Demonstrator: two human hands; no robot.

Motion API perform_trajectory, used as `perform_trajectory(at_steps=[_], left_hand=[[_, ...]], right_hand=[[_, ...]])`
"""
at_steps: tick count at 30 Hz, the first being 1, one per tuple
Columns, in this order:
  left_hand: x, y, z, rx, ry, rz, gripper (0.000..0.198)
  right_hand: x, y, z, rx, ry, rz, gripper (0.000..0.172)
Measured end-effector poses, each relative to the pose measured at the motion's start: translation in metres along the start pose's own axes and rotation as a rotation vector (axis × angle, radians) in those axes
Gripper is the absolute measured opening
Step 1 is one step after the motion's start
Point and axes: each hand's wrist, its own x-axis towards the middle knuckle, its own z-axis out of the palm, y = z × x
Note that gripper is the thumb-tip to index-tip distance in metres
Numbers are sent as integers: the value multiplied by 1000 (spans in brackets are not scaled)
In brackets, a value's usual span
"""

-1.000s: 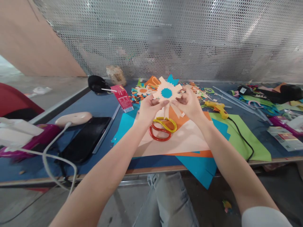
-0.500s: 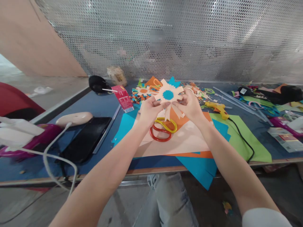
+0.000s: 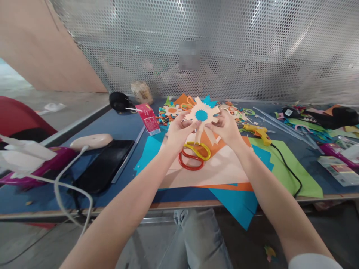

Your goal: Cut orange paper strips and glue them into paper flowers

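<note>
Both my hands hold a pale peach paper flower (image 3: pixel 209 112) with a jagged blue round centre, raised above the table. My left hand (image 3: pixel 179 131) pinches its lower left edge, thumb on the front. At its lower right edge, my right hand (image 3: pixel 227 130) grips it the same way. Two pale paper strips hang down below the flower. Under my hands, scissors (image 3: pixel 191 164) with a red and a yellow handle lie on a large peach sheet (image 3: pixel 221 172), their blades hidden.
Behind the flower lies a heap of paper scraps, with another paper flower (image 3: pixel 171 110). A yellow glue gun (image 3: pixel 259 131) rests to the right, its black cord over a green sheet (image 3: pixel 305 168). On the left are a drink carton (image 3: pixel 148 118), a black phone (image 3: pixel 105 166) and white cables.
The view has tilted slightly, so everything sits a little lower and to the right. My left thumb has shifted a little on the flower; both hands still hold it.
</note>
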Motion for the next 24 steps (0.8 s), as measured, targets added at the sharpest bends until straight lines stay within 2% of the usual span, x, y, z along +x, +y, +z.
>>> perform_trajectory(at_steps=[4, 7, 11, 14, 18, 21, 24], left_hand=[[2, -4, -2, 42, 0, 61, 49], [-2, -2, -2, 161, 24, 217, 49], [-8, 9, -11, 568, 56, 638, 39], [-5, 13, -23, 892, 6, 986, 24], [4, 13, -32, 1047, 24, 1281, 19], [5, 12, -31, 1032, 40, 1361, 22], [0, 14, -28, 1025, 15, 1268, 28]], right_hand=[[0, 1, 1, -7, -2, 11, 39], [1, -2, 0, -41, 15, -22, 41], [-1, -12, -1, -99, 11, -208, 36], [-4, -17, -2, -134, -37, -333, 27], [-7, -12, -3, -283, -4, -398, 19], [-7, -9, -3, -365, 8, -464, 16], [-9, -14, -4, -389, 14, -501, 17]])
